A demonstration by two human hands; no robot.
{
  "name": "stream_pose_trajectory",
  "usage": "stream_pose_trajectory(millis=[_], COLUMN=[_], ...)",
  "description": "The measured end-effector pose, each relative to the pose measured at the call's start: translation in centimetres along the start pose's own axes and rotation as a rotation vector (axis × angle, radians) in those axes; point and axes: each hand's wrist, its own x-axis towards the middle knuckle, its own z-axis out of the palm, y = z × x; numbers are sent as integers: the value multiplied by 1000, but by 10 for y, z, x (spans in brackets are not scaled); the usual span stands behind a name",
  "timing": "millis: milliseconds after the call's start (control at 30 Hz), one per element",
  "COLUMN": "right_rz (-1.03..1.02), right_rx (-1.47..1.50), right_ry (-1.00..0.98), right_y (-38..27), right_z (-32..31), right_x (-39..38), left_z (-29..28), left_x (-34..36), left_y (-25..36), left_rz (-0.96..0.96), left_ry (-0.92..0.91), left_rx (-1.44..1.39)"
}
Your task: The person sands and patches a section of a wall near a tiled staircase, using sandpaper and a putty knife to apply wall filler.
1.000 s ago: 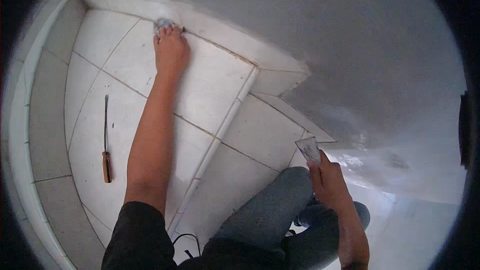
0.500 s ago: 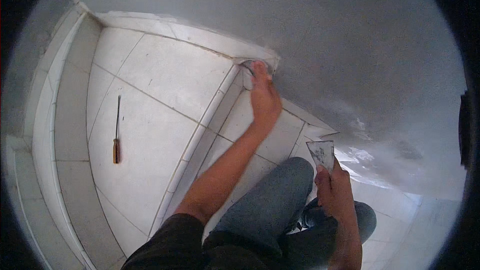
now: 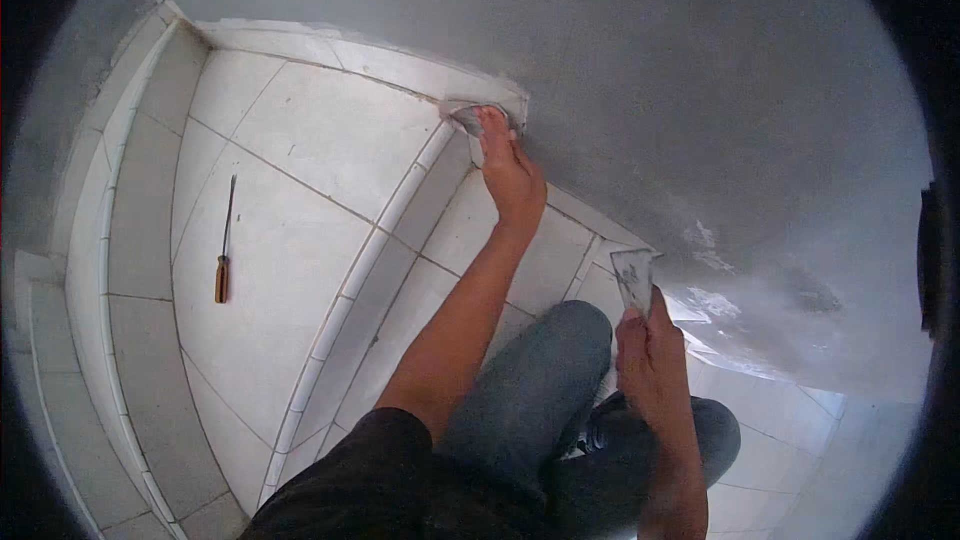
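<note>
My left hand (image 3: 513,178) reaches up to the wall corner at the end of a tiled step. Its fingers press a small grey piece (image 3: 466,118) against the white skirting tile (image 3: 400,70); what kind of thing it is, I cannot make out. In my right hand (image 3: 652,355) is a putty knife (image 3: 632,280), gripped by its hidden handle. Its flat, smeared metal blade points up and away from me, apart from the wall. On the step's tile to the left lies a screwdriver (image 3: 224,265) with an amber and black handle.
White tiled steps (image 3: 300,160) with rounded edge trim (image 3: 345,290) rise to the left. A grey plastered wall (image 3: 700,90) with pale patches runs along the far and right side. My bent knees (image 3: 560,340) in jeans are below the hands.
The view has shifted slightly, moving the scene left and up. My left hand stays at the skirting corner, with more of the grey piece showing. The putty knife has turned a little.
</note>
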Motion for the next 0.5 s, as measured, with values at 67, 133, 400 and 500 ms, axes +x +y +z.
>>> stream_pose_trajectory(millis=[67,133,400,500], right_rz=[-39,-66,-178,-209], right_rx=[8,32,-131,-100], right_ry=[-19,-22,6,-10], right_y=[1,2,6,11], right_z=[5,9,6,0], right_x=[1,0,-11,-14], left_z=[1,0,-92,-142], left_x=[3,3,-63,-13], left_y=[-5,-5,-9,-27], left_rz=[-16,-49,-198,104], left_ry=[78,28,-554,-175], left_rx=[80,46,-40,211])
